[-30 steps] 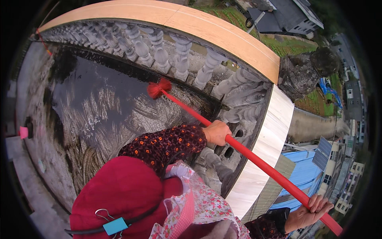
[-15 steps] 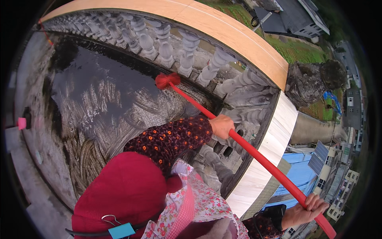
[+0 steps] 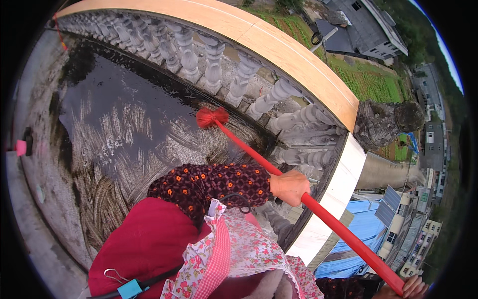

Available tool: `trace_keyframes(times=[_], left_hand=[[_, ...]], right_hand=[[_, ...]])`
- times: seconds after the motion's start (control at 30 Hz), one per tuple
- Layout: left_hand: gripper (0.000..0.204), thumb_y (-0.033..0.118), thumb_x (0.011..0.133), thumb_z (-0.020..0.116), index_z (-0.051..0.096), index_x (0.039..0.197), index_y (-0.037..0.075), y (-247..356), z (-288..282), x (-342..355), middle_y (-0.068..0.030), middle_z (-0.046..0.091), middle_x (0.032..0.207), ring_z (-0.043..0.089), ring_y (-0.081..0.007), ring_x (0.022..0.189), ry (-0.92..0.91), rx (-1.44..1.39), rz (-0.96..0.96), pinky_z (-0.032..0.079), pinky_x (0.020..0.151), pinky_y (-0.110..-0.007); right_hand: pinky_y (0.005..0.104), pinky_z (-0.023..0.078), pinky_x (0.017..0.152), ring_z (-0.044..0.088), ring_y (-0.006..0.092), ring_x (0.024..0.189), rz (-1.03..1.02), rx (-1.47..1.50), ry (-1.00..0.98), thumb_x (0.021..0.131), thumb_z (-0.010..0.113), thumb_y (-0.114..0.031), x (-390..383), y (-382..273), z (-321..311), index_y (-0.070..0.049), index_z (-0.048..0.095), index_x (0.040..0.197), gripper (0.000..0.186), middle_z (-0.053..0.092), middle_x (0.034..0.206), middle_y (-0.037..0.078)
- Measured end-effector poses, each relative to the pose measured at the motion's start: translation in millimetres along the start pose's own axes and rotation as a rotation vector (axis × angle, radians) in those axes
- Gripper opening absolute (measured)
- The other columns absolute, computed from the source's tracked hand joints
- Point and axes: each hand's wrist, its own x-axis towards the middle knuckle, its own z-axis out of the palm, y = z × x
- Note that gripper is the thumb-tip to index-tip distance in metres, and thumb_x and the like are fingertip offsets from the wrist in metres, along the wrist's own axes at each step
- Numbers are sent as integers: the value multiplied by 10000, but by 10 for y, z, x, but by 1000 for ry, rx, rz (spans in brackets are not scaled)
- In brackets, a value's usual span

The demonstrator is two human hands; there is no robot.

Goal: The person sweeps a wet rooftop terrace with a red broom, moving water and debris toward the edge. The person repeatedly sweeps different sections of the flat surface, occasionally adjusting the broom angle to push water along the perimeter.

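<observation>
Single head view (fisheye), looking steeply down, close over wet floor [image 3: 114,129].

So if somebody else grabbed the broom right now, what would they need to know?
Left hand: closed around the middle of the red broom handle.
Right hand: holds the handle's top end at the frame's lower right edge, only partly in view.
Broom head: on the wet floor, close to the stone balusters.
Done: curved sweep marks cover the muddy floor nearer the person.
Left: dark standing water lies along the balusters.
</observation>
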Motion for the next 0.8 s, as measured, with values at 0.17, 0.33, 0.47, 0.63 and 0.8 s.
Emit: trace_keyframes(times=[0.17, 0.33, 0.47, 0.63, 0.8], left_hand=[[103, 168, 672, 662, 663, 663, 65, 48, 328, 285, -163, 619, 631, 617, -394, 642, -69, -143, 90, 461, 580, -477], [99, 191, 670, 672, 673, 678, 92, -766, 357, 158, -157, 627, 646, 626, -390, 660, -5, -30, 11, 471, 593, -476], [117, 243, 690, 676, 679, 695, 126, -1436, -347, -453, -139, 647, 675, 642, -390, 690, 198, 155, -120, 491, 599, -483], [139, 269, 695, 699, 671, 673, 135, -1656, -893, -1067, -123, 652, 670, 651, -381, 685, 181, 363, -402, 502, 603, -488], [123, 243, 660, 691, 658, 662, 125, -769, -13, -489, -138, 630, 633, 639, -389, 648, 146, 263, -141, 478, 571, -497]], right_hand=[[225, 296, 471, 361, 90, 532, -83, -562, -63, 1040, 480, -408, -215, -332, 12, -204, 490, 864, 270, 307, 622, -83], [248, 329, 479, 395, 107, 571, 54, -371, 255, 998, 529, -398, -540, 214, 579, -270, 519, 891, 167, 380, 692, -49], [224, 277, 518, 285, 80, 556, 135, 83, 129, 1070, 508, -237, -856, 1142, 1217, -137, 302, 751, 393, 250, 663, -24], [251, 357, 507, 371, 87, 549, 318, 303, -42, 1076, 489, -238, -1342, 1705, 1328, -89, 534, 981, 183, 328, 665, -24], [216, 298, 487, 253, 79, 534, 220, 160, 99, 1080, 477, -207, -731, 775, 252, -142, 291, 708, 421, 239, 640, -17]])
